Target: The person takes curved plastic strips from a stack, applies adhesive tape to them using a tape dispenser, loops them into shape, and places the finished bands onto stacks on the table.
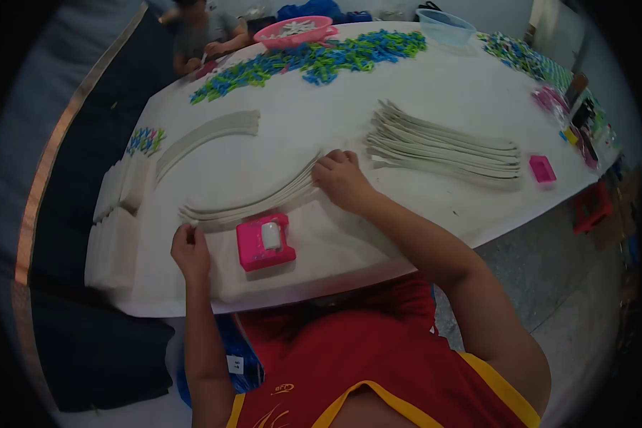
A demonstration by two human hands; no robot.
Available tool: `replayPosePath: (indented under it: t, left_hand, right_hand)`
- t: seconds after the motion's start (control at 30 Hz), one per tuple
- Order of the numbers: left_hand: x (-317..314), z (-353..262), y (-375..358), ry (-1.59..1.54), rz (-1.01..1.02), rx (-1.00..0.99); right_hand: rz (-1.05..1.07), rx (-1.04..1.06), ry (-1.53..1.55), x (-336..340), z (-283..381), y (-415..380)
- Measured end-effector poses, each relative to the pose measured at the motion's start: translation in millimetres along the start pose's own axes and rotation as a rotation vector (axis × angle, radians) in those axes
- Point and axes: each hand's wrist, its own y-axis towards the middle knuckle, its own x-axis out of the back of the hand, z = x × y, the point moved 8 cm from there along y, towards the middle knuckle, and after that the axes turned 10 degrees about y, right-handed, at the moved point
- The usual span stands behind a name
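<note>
A thin bundle of pale grey-white flat strips [264, 205] lies in a shallow curve across the table in front of me. My right hand [341, 180] is closed around its right end, fingers bent over the strips. At the left end, my left hand [190, 251] has its fingers curled together close to the strip tips; whether it pinches them is hidden. Just below the bundle sits a pink tape dispenser [247, 245] with a white roll [271, 235] in it.
A larger strip pile [442, 150] lies right, a curved bundle [207, 135] left. Stacked pale bundles [114, 242] line the left edge. Blue and green pieces [328, 60], a pink basin [267, 37] and a clear basin [446, 30] are behind. Another person [203, 36] works at far left.
</note>
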Motion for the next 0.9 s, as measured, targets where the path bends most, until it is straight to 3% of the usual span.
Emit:
replayPosePath:
  t: [0.07, 0.13, 0.2, 0.3, 0.37, 0.53, 0.73, 0.83, 0.9]
  left_hand:
    - [5.5, -37.7, 5.8, -0.021, 0.062, -0.047]
    - [9.0, -89.7, 10.1, 0.032, 0.071, -0.245]
    - [7.7, -152.5, 7.4, 0.089, 0.097, -0.579]
    - [3.7, -202.1, 2.1, 0.003, 0.192, -0.576]
    - [-15.9, -196.0, -3.1, 0.218, 0.457, -0.511]
    - [-5.7, -165.2, -14.9, 0.16, 0.383, -0.571]
    - [-4.3, -150.5, -23.2, 0.066, 0.427, -0.591]
    - [-0.6, -144.3, -24.2, 0.06, 0.414, -0.634]
    - [2.8, -140.5, -22.2, 0.069, 0.398, -0.665]
  right_hand:
    - [0.037, 0.018, 0.06, 5.3, 8.7, 11.5]
    - [0.078, 0.024, 0.113, 7.3, 31.1, 31.7]
    - [0.112, 0.064, 0.238, 13.8, 65.8, 53.2]
    - [0.128, 0.154, 0.262, 18.8, 115.4, 71.4]
    - [0.133, 0.126, 0.303, 17.3, 121.2, 71.7]
    - [0.224, -0.071, 0.48, 16.1, 110.3, 57.1]
    - [0.348, 0.002, 0.426, -2.0, 119.1, 46.9]
    - [0.417, -0.068, 0.475, -13.6, 117.5, 42.9]
    - [0.393, 0.07, 0.481, -17.7, 121.9, 41.0]
